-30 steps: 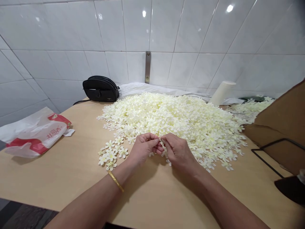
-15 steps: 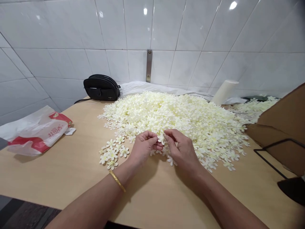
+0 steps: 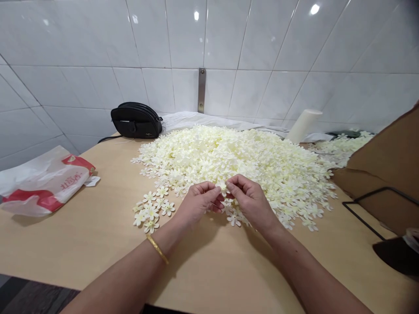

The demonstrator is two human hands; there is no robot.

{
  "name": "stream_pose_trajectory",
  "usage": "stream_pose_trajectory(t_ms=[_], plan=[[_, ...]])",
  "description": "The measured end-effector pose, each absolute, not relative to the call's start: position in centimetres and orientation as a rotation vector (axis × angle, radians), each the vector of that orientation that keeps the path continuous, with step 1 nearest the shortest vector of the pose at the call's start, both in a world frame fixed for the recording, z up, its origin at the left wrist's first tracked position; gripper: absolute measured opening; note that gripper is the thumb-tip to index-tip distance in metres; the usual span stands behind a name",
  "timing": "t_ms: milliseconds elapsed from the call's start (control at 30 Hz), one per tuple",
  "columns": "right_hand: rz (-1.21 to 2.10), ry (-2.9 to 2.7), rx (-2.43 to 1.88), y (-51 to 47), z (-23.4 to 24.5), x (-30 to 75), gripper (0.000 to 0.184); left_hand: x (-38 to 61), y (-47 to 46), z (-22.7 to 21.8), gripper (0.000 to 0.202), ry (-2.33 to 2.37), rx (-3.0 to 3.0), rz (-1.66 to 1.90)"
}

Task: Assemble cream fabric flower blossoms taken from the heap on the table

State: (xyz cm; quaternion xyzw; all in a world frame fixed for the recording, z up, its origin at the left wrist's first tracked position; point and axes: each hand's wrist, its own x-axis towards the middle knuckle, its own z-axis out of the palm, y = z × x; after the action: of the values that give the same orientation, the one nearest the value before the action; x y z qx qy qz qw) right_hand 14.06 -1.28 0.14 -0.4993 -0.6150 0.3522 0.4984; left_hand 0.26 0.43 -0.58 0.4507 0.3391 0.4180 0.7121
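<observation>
Between my two hands is a small cream artificial flower (image 3: 223,187), pinched from both sides. My left hand (image 3: 204,198) has thumb and forefinger closed on its left edge, the other fingers curled beneath. My right hand (image 3: 247,196) pinches the flower's right edge between thumb and forefinger. Just behind my hands spreads a big heap of the same pale yellow-white flowers (image 3: 209,152). A small group of loose flowers (image 3: 151,213) lies on the wooden table (image 3: 209,270), left of my left hand.
At the back left sits a black bag (image 3: 136,121). A white and red plastic bag (image 3: 49,183) lies at the left. A white cone (image 3: 304,126) leans behind the heap. Brown cardboard (image 3: 382,174) and a black metal frame (image 3: 363,218) stand at the right.
My right hand has moved slightly closer to my left, and its fingertips now pinch the flower too. The view has shifted a little to the right.
</observation>
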Motion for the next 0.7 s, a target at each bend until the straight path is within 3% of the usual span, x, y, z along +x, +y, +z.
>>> stream_pose_trajectory(t_ms=[300, 367, 533, 600, 700], plan=[[1.378, -1.278, -1.033, -1.0, -1.1, 12.7, 0.020, 0.0, 0.0, -0.4, 0.016, 0.634, 0.964, 0.941], [1.245, -1.326, -1.120, -1.0, -1.4, 12.7, 0.015, 0.1, 0.2, -0.6, 0.018, 0.707, 0.991, 0.947], [0.414, -1.536, -1.293, -1.4, -1.0, 13.2, 0.010, 0.3, 0.5, -0.9, 0.023, 0.897, 1.075, 1.017], [0.322, -1.631, -1.252, -1.6, -0.7, 13.2, 0.014, 0.2, 0.5, -1.0, 0.024, 0.905, 1.077, 1.033], [0.432, -1.732, -1.191, -1.9, -0.5, 12.9, 0.019, 0.0, 0.5, -1.0, 0.023, 0.862, 1.076, 1.033]])
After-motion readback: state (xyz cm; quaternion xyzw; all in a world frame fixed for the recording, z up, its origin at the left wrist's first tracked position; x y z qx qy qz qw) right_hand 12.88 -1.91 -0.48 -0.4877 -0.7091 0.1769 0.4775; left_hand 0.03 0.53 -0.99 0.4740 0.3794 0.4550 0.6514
